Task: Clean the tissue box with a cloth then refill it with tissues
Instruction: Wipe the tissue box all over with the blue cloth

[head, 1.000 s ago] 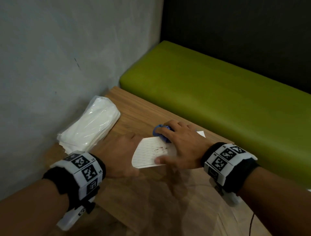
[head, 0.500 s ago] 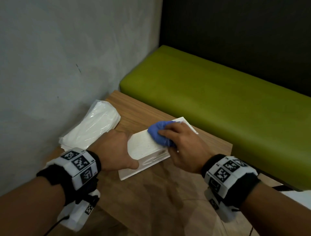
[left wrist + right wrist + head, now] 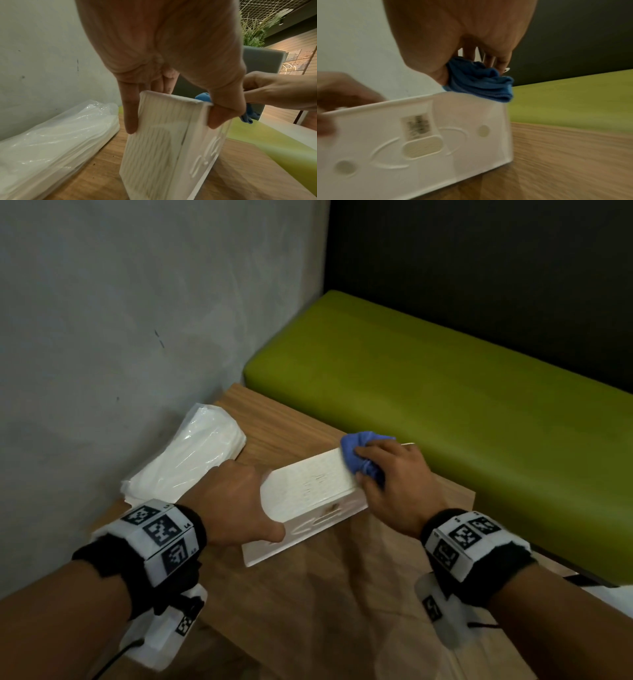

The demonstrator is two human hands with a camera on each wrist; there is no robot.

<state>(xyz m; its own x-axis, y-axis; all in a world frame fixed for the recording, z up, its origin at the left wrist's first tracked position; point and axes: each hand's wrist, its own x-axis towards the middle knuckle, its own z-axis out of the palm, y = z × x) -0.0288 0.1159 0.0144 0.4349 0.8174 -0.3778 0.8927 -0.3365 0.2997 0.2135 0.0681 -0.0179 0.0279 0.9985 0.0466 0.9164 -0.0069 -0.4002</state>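
A white plastic tissue box point(image 3: 308, 491) stands on its long side on the wooden table point(image 3: 308, 611), its oval-embossed face point(image 3: 419, 146) turned toward me. My left hand point(image 3: 236, 505) grips its near end, thumb point(image 3: 221, 115) on one face and fingers point(image 3: 130, 115) on the ribbed end. My right hand point(image 3: 394, 477) holds a bunched blue cloth point(image 3: 359, 453) pressed on the box's upper far end; in the right wrist view the cloth point(image 3: 479, 81) sits under the fingers at the box's top edge. A plastic-wrapped pack of white tissues point(image 3: 188, 460) lies by the wall.
A grey wall point(image 3: 137, 320) runs along the table's left side, right behind the tissue pack point(image 3: 51, 142). A green padded bench point(image 3: 445, 405) borders the table's far and right edge. Bare wood lies in front of the box, near me.
The box, lying flat a second ago, now stands on its side. My right hand has slid the blue cloth along its top from the near-middle to the far end. The left hand keeps its grip.
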